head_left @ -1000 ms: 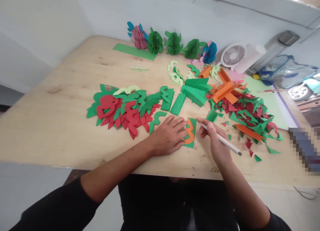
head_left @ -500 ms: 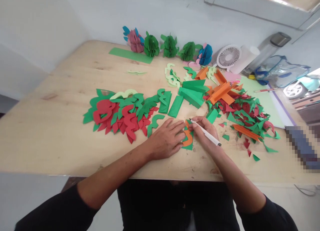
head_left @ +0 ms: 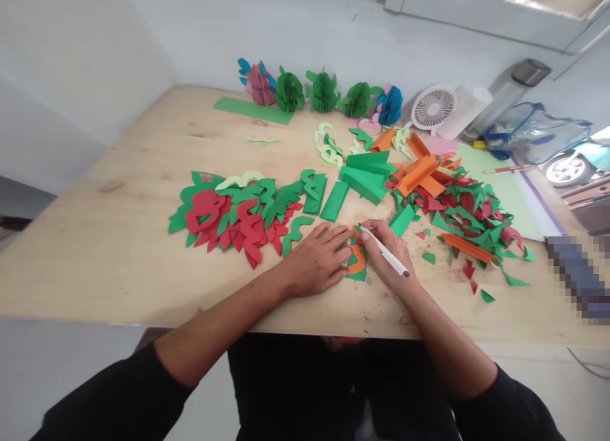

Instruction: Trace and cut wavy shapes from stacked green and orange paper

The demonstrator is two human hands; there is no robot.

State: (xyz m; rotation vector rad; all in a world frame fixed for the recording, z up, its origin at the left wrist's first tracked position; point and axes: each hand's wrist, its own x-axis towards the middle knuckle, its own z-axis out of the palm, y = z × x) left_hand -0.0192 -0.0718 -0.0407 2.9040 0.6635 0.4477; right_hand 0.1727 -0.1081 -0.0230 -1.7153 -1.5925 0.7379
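Observation:
My left hand (head_left: 318,260) lies flat on the table, fingers stretched out over the left edge of an orange wavy paper cutout (head_left: 358,263). Beneath that cutout is a green paper piece (head_left: 355,277), partly covered by it and by my fingers. A white pen (head_left: 389,257) is gripped in my right hand (head_left: 388,253); its dark tip is by the upper part of the orange cutout, and whether it touches the paper I cannot tell. Just left of my left hand lies a green wavy cutout (head_left: 296,233). Folded green strips (head_left: 334,201) rest beyond my fingers.
Red and green cutouts (head_left: 248,225) are heaped at left. Scraps (head_left: 469,212) and folded orange paper (head_left: 422,174) spread at right. Along the wall stand paper honeycomb figures (head_left: 324,91), a small white fan (head_left: 433,107) and a bottle (head_left: 512,94). A blurred dark object (head_left: 579,276) lies far right.
The pen's back end has swung slightly left as my right hand shifts a little over the orange cutout. My left hand stays in place. The whole view has tilted slightly.

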